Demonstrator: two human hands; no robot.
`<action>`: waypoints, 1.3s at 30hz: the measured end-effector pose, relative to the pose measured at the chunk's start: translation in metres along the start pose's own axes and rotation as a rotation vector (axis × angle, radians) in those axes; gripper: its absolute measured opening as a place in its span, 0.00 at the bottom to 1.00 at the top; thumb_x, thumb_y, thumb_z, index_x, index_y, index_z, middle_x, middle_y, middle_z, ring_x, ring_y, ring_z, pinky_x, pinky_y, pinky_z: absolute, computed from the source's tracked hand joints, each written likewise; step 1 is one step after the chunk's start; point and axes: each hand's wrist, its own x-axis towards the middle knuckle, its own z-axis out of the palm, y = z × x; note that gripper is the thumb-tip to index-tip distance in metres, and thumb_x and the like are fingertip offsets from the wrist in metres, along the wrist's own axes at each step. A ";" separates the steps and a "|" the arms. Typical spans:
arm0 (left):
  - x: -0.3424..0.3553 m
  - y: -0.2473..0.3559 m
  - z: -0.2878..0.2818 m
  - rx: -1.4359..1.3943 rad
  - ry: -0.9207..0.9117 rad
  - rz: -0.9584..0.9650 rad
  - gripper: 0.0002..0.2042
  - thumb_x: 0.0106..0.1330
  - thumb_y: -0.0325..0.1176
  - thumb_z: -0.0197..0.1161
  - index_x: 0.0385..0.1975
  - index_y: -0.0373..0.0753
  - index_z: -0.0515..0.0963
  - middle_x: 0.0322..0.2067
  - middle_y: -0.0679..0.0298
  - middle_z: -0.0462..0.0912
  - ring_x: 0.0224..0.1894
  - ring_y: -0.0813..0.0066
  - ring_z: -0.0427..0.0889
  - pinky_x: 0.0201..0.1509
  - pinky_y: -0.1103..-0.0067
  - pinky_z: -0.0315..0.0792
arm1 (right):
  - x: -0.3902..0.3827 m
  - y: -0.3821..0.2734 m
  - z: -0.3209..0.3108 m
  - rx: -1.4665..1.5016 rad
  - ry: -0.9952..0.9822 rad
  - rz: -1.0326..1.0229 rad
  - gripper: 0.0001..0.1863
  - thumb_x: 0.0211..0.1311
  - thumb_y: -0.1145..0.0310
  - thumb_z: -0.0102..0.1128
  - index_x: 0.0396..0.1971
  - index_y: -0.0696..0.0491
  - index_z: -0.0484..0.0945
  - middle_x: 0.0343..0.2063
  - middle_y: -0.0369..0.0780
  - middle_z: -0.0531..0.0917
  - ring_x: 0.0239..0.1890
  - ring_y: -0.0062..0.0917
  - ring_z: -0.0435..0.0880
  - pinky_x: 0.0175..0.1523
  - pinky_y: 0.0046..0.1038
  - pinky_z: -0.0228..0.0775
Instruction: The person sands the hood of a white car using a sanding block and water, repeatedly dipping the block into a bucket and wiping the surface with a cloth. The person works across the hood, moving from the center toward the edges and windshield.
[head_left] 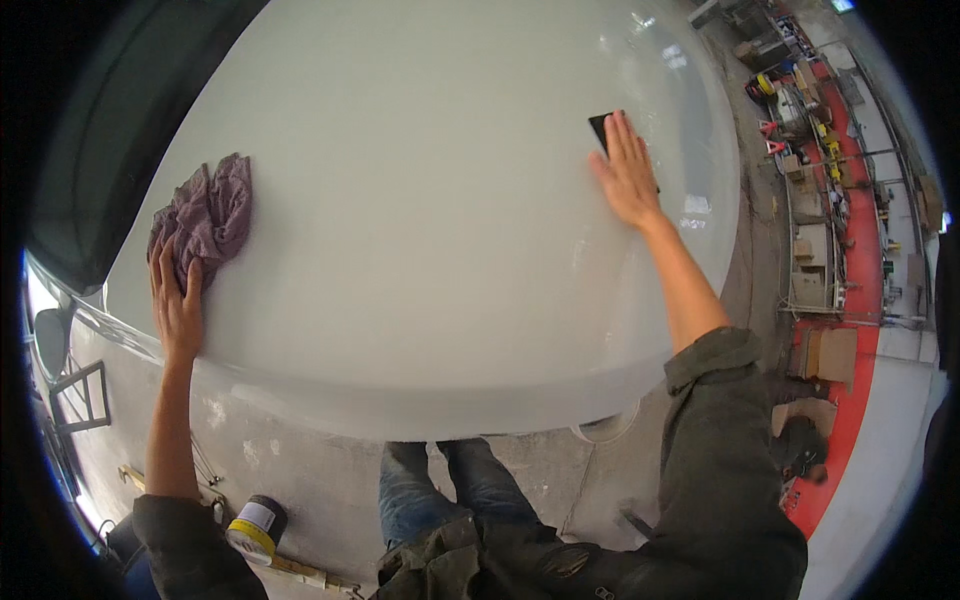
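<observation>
A pale grey-white car hood (400, 200) fills the middle of the view, with a glossy sheen along its right side. At its left my left hand (178, 310) has its fingers on a crumpled mauve cloth (215, 205), which bunches up beyond the fingertips. Farther off, on the right, my right hand (630, 175) presses flat, fingers together, over a thin black pad (600, 127). Only a corner and a sliver of the pad's edge show; the palm hides the rest, so its exact kind cannot be told.
The dark windshield (130, 120) borders the hood at the left, with a side mirror (52, 340) below it. A bucket with a yellow band (257, 528) stands on the concrete floor at the lower left. Shelves (815, 220) holding tools and boxes line the right wall.
</observation>
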 end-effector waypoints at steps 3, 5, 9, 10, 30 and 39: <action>0.003 0.002 0.000 -0.012 0.003 0.006 0.32 0.78 0.55 0.52 0.76 0.44 0.66 0.77 0.53 0.62 0.80 0.52 0.59 0.83 0.63 0.52 | -0.101 -0.028 0.018 0.014 -0.002 -0.197 0.47 0.79 0.38 0.44 0.82 0.57 0.47 0.83 0.47 0.47 0.85 0.38 0.42 0.85 0.46 0.31; -0.002 -0.009 -0.010 0.030 0.002 0.000 0.31 0.78 0.53 0.53 0.75 0.44 0.66 0.77 0.53 0.63 0.79 0.52 0.59 0.83 0.62 0.52 | -0.177 -0.068 0.013 0.173 -0.159 -0.207 0.49 0.76 0.36 0.45 0.82 0.56 0.46 0.83 0.46 0.45 0.85 0.40 0.40 0.85 0.48 0.29; -0.003 0.001 -0.010 0.017 0.014 0.010 0.29 0.78 0.50 0.55 0.75 0.44 0.67 0.76 0.53 0.63 0.79 0.51 0.59 0.82 0.61 0.53 | -0.200 -0.036 -0.012 0.140 -0.311 -0.143 0.49 0.75 0.38 0.49 0.82 0.55 0.44 0.83 0.45 0.44 0.85 0.40 0.39 0.85 0.47 0.29; -0.002 0.007 -0.006 -0.005 -0.001 0.017 0.29 0.78 0.49 0.55 0.75 0.44 0.67 0.76 0.53 0.63 0.79 0.51 0.59 0.82 0.61 0.53 | -0.180 -0.014 -0.010 0.107 -0.264 -0.122 0.49 0.75 0.39 0.49 0.82 0.54 0.44 0.83 0.45 0.44 0.85 0.39 0.39 0.85 0.47 0.29; -0.003 0.042 -0.027 -0.044 0.009 -0.035 0.30 0.74 0.51 0.61 0.72 0.46 0.70 0.75 0.53 0.65 0.78 0.50 0.62 0.81 0.61 0.57 | -0.041 -0.154 0.023 -0.002 -0.226 -0.512 0.41 0.74 0.38 0.51 0.80 0.43 0.59 0.83 0.41 0.50 0.85 0.38 0.45 0.84 0.53 0.36; 0.001 0.048 -0.028 -0.069 0.055 -0.030 0.29 0.72 0.53 0.62 0.70 0.47 0.73 0.74 0.57 0.67 0.78 0.51 0.61 0.81 0.61 0.58 | 0.000 -0.190 0.044 -0.036 -0.087 -0.387 0.44 0.76 0.38 0.48 0.80 0.51 0.55 0.82 0.50 0.49 0.84 0.45 0.44 0.83 0.53 0.35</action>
